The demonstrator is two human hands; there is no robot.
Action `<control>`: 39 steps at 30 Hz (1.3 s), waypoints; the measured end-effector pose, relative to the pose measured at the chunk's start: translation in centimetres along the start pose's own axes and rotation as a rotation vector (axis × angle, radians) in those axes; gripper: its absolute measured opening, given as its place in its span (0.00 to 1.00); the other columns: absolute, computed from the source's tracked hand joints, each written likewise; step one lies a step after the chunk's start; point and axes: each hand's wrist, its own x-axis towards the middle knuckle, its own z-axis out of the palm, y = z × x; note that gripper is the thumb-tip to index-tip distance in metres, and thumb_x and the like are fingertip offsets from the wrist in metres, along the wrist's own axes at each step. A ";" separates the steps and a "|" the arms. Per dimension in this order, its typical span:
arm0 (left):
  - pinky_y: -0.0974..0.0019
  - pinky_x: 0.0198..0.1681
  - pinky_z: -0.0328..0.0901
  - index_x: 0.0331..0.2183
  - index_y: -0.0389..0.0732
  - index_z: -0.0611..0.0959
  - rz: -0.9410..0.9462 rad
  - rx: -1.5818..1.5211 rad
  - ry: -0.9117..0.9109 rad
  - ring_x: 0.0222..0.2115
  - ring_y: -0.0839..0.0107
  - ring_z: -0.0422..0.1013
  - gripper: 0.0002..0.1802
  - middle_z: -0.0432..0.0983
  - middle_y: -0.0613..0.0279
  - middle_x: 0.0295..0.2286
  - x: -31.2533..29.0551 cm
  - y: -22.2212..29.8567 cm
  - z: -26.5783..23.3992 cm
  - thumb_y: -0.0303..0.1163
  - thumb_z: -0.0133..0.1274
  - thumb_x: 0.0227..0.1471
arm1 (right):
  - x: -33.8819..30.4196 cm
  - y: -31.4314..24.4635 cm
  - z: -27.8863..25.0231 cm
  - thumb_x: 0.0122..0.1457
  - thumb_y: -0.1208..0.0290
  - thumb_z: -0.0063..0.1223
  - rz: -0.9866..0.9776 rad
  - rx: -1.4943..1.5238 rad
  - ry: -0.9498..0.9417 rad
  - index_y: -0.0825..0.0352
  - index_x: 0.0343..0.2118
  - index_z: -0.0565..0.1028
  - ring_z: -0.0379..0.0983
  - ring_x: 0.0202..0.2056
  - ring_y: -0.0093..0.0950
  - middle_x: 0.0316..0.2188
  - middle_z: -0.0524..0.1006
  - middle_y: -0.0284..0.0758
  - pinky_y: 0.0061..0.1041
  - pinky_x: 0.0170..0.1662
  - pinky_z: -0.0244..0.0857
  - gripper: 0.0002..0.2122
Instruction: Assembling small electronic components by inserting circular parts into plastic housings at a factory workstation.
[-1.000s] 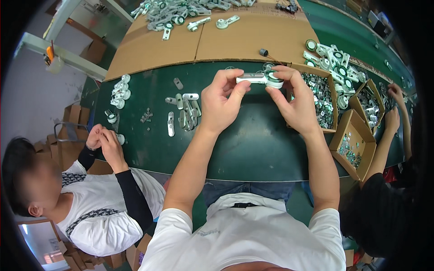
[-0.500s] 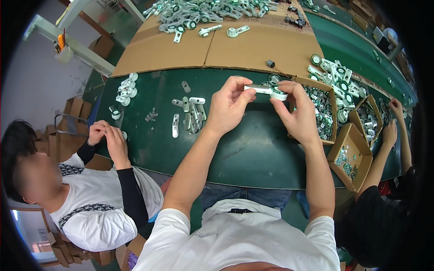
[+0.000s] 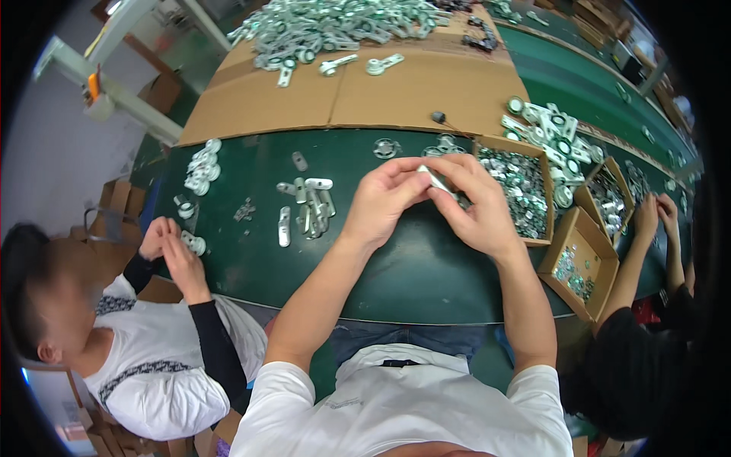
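The narrow white-and-silver housing (image 3: 434, 180) is located between the operator's two hands, raised over the green worktop (image 3: 396, 278) in front of the torso. Its long axis runs obliquely, from the far left toward the near right. Neither hand is nearer: both contact the part. The left hand (image 3: 381, 202) pinches the far-left end between thumb and curled fingers. The right hand (image 3: 483, 202) grips from the opposite side, fingers arched over the part; its near-right end is covered, so what is attached there cannot be determined.

Adjacent items: a group of oblong silver covers (image 3: 312, 206) lies to the left of the left hand; a cardboard box of small metal parts (image 3: 549, 202) stands just beside the right hand, on its right. Metal rings (image 3: 386, 148) rest beyond the hands.

Markings: no label or lettering is legible on the housing. A small mark on the operator's white shirt (image 3: 426, 400) is too faint to read.
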 end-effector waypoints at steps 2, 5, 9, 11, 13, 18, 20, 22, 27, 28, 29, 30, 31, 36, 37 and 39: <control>0.67 0.47 0.72 0.50 0.32 0.76 0.000 -0.083 0.024 0.40 0.71 0.75 0.17 0.77 0.55 0.41 0.1 -0.8 -0.1 0.27 0.53 0.60 | -0.2 1.1 0.3 0.56 0.74 0.57 -0.079 -0.074 0.024 0.65 0.49 0.76 0.74 0.45 0.39 0.44 0.75 0.42 0.31 0.47 0.69 0.16; 0.65 0.48 0.71 0.49 0.32 0.76 0.080 -0.033 0.114 0.41 0.70 0.75 0.16 0.77 0.55 0.42 -1.0 0.0 -0.8 0.27 0.52 0.61 | 0.1 0.5 2.3 0.56 0.76 0.57 -0.069 0.105 0.069 0.67 0.49 0.77 0.74 0.46 0.36 0.44 0.75 0.42 0.29 0.48 0.68 0.16; 0.65 0.46 0.71 0.47 0.33 0.77 0.093 -0.042 0.078 0.40 0.71 0.75 0.15 0.78 0.57 0.41 -1.1 -0.2 -1.8 0.28 0.54 0.59 | -0.2 -0.2 3.0 0.56 0.79 0.55 -0.052 0.134 0.113 0.67 0.49 0.77 0.74 0.42 0.33 0.44 0.74 0.40 0.26 0.44 0.69 0.16; 0.65 0.46 0.71 0.47 0.33 0.77 0.080 -0.045 0.065 0.39 0.72 0.75 0.16 0.78 0.57 0.41 -1.0 0.1 -1.1 0.29 0.55 0.59 | -0.3 -0.3 3.0 0.56 0.80 0.54 -0.047 0.122 0.127 0.68 0.48 0.77 0.74 0.42 0.32 0.43 0.75 0.40 0.26 0.43 0.69 0.16; 0.65 0.46 0.71 0.48 0.32 0.77 0.078 -0.029 0.072 0.40 0.72 0.75 0.16 0.78 0.57 0.41 -0.9 0.0 -0.8 0.29 0.55 0.59 | -0.2 0.0 3.0 0.56 0.80 0.54 -0.072 0.090 0.146 0.69 0.47 0.78 0.75 0.41 0.32 0.42 0.75 0.40 0.26 0.43 0.69 0.15; 0.66 0.46 0.71 0.48 0.32 0.76 0.081 -0.023 0.098 0.39 0.73 0.75 0.16 0.78 0.58 0.40 -1.1 0.3 -0.6 0.29 0.54 0.60 | 0.0 -0.3 3.6 0.57 0.77 0.53 -0.065 0.114 0.170 0.68 0.46 0.78 0.76 0.38 0.34 0.40 0.75 0.40 0.28 0.40 0.71 0.13; 0.67 0.46 0.71 0.47 0.32 0.76 0.073 -0.016 0.114 0.38 0.73 0.75 0.16 0.78 0.58 0.39 -0.8 0.3 -0.4 0.29 0.54 0.60 | 0.3 0.0 3.2 0.57 0.75 0.54 -0.067 0.081 0.173 0.68 0.45 0.78 0.76 0.39 0.36 0.40 0.75 0.41 0.30 0.41 0.71 0.13; 0.68 0.45 0.70 0.45 0.33 0.76 0.061 0.085 0.139 0.39 0.73 0.74 0.15 0.77 0.59 0.39 -0.6 0.2 -0.4 0.32 0.53 0.61 | 0.3 0.3 2.5 0.57 0.76 0.55 -0.040 0.059 0.124 0.68 0.45 0.77 0.76 0.39 0.35 0.40 0.76 0.40 0.28 0.41 0.71 0.13; 0.70 0.43 0.72 0.39 0.33 0.77 0.082 0.216 0.173 0.36 0.75 0.75 0.11 0.78 0.60 0.35 -0.4 -0.8 0.3 0.31 0.57 0.58 | -0.4 0.8 1.8 0.57 0.76 0.55 0.082 -0.071 0.056 0.69 0.42 0.77 0.78 0.38 0.37 0.38 0.78 0.41 0.30 0.40 0.72 0.10; 0.71 0.42 0.72 0.38 0.33 0.77 0.103 0.284 0.181 0.35 0.75 0.76 0.11 0.78 0.59 0.34 -0.6 -1.0 0.3 0.31 0.57 0.58 | -0.4 0.9 1.9 0.57 0.76 0.55 0.080 -0.074 0.052 0.69 0.42 0.77 0.78 0.38 0.37 0.38 0.78 0.41 0.30 0.40 0.72 0.10; 0.71 0.42 0.73 0.38 0.33 0.77 0.125 0.349 0.188 0.34 0.75 0.76 0.11 0.78 0.58 0.34 -0.6 -1.2 0.3 0.30 0.58 0.57 | -0.5 0.9 2.1 0.57 0.76 0.55 0.107 -0.043 0.056 0.70 0.42 0.77 0.77 0.38 0.37 0.37 0.78 0.41 0.30 0.40 0.72 0.10; 0.72 0.40 0.73 0.37 0.32 0.77 0.134 0.372 0.191 0.33 0.75 0.76 0.11 0.79 0.57 0.33 -0.5 -1.0 0.1 0.30 0.59 0.57 | -0.4 0.9 2.3 0.57 0.77 0.54 0.133 -0.013 0.059 0.70 0.41 0.76 0.77 0.38 0.37 0.37 0.78 0.41 0.30 0.40 0.71 0.10; 0.72 0.40 0.73 0.37 0.32 0.77 0.135 0.360 0.192 0.33 0.75 0.76 0.11 0.79 0.57 0.33 -0.5 -1.0 0.0 0.30 0.59 0.57 | -0.3 0.9 2.3 0.57 0.77 0.54 0.120 -0.022 0.055 0.70 0.41 0.76 0.77 0.37 0.37 0.36 0.78 0.41 0.30 0.39 0.71 0.10; 0.73 0.37 0.72 0.35 0.33 0.77 0.176 0.370 0.186 0.32 0.76 0.76 0.11 0.79 0.59 0.32 -0.6 -0.7 0.1 0.29 0.60 0.56 | -0.3 0.6 2.5 0.57 0.76 0.53 0.116 -0.015 0.038 0.70 0.40 0.77 0.77 0.34 0.36 0.33 0.78 0.41 0.29 0.35 0.71 0.08; 0.74 0.37 0.72 0.35 0.34 0.77 0.196 0.383 0.177 0.32 0.76 0.76 0.10 0.80 0.60 0.32 -0.7 -0.8 0.1 0.29 0.60 0.56 | -0.3 0.6 2.6 0.57 0.76 0.53 0.132 -0.017 0.036 0.70 0.39 0.77 0.77 0.33 0.36 0.33 0.78 0.41 0.29 0.34 0.71 0.08; 0.74 0.36 0.71 0.35 0.33 0.77 0.207 0.409 0.173 0.32 0.77 0.76 0.10 0.80 0.61 0.32 -0.8 -0.8 0.2 0.29 0.60 0.56 | -0.3 0.3 2.6 0.57 0.76 0.52 0.146 -0.030 0.034 0.70 0.38 0.76 0.77 0.34 0.40 0.33 0.77 0.42 0.33 0.35 0.71 0.07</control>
